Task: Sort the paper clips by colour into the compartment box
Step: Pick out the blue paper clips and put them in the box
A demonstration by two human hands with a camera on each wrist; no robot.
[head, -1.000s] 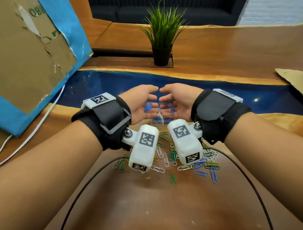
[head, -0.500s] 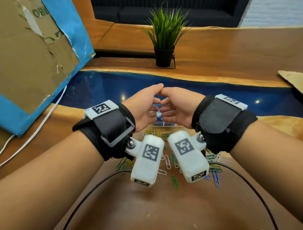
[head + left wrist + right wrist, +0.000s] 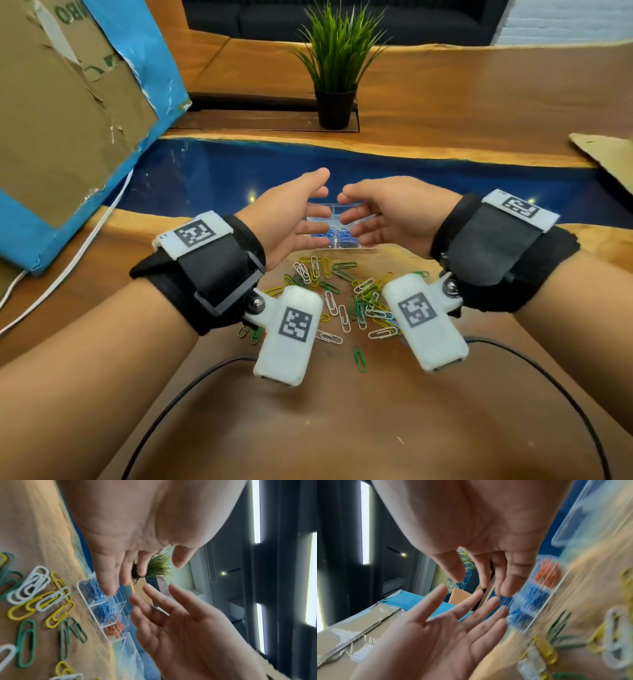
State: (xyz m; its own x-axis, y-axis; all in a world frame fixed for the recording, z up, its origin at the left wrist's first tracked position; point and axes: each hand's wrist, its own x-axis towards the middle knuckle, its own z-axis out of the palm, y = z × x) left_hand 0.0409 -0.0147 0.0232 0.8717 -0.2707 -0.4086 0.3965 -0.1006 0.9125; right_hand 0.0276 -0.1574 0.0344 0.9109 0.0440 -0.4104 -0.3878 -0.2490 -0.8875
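A clear compartment box point(image 3: 346, 246) stands on the table beyond a loose pile of green, yellow and white paper clips point(image 3: 342, 298). Blue clips point(image 3: 102, 611) fill two of its compartments and orange clips point(image 3: 115, 628) lie in a third. My left hand point(image 3: 313, 205) and right hand point(image 3: 352, 209) hover just above the box with palms facing each other. Their fingers are straight and spread, a small gap apart. Neither hand holds anything. In the right wrist view the box point(image 3: 554, 588) is blurred.
A potted plant point(image 3: 337, 68) stands at the far side. A large cardboard box with blue tape point(image 3: 68, 120) leans at the left, with a white cable point(image 3: 85, 240) beside it. A black cable point(image 3: 205, 377) loops across the near table. A cardboard sheet point(image 3: 606, 154) lies at the right.
One second ago both hands held blue clips above the box. Their fingertips then met over it. Now the hands have parted, with fingers spread and empty.
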